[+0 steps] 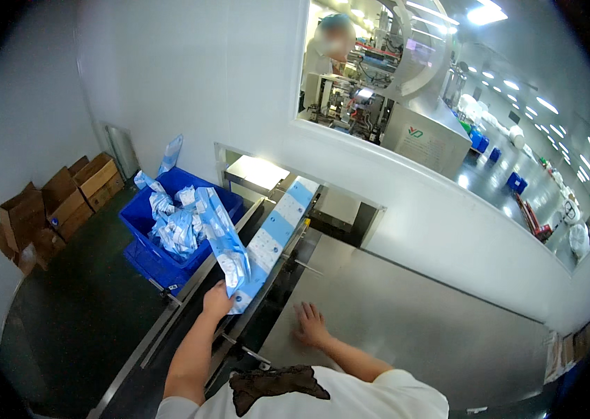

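Note:
My left hand (pixel 218 302) is closed on the lower end of a blue-and-white packet strip (pixel 221 230). This crumpled strip slants up and left from my fingers toward a blue plastic crate (pixel 232 202). Under it, a flatter row of blue-and-white packets (pixel 275 229) lies along a narrow conveyor (pixel 267 286). Crumpled blue-and-white wrappers (pixel 177 227) fill the crate. My right hand (pixel 311 325) rests on the steel table (pixel 406 314) beside the conveyor, fingers stretched out, holding nothing.
Metal guide rails (pixel 169 328) flank the conveyor, which runs through a wall opening (pixel 364 220). Open cardboard boxes (pixel 64 199) stand on the floor at left. Behind a window, a person (pixel 319 59) is near machinery (pixel 357 98). A white wall (pixel 169 91) rises ahead.

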Demonstrator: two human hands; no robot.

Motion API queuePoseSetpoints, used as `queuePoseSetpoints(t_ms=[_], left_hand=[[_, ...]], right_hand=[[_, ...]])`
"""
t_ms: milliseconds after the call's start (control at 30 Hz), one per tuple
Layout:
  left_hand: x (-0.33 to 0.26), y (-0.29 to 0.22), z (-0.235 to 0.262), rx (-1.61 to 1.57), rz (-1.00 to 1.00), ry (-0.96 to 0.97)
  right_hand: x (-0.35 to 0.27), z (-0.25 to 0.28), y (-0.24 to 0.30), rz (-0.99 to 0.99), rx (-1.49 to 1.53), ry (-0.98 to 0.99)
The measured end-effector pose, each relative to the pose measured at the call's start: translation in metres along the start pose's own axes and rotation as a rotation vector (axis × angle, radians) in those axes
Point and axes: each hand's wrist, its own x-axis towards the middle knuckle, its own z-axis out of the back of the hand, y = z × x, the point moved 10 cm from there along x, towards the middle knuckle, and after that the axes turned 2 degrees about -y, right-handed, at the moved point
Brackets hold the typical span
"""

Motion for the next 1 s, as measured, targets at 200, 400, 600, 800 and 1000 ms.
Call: queuePoseSetpoints(t_ms=[200, 400, 600, 800, 1000], left_hand=[[0.008, -0.006, 0.0, -0.278, -0.053, -0.01], [0.012, 0.005, -0.006, -0.281, -0.011, 0.061], [0.014, 0.023, -0.007, -0.102, -0.041, 0.038], [0.03, 0.073, -0.029, 0.163, 0.072, 0.089], [0.02, 0.068, -0.041, 0.115, 0.19, 0.134]], right_hand=[[0.079, 0.077, 0.073, 0.203, 0.12, -0.263], [0.124, 0.067, 0.099, 0.218, -0.086, -0.236], [0.112, 0.008, 0.07, 0.129, -0.038, -0.023], [0.023, -0.027, 0.014, -0.227, -0.076, 0.178], [-0.055, -0.068, 0.006, 0.035, -0.099, -0.036]])
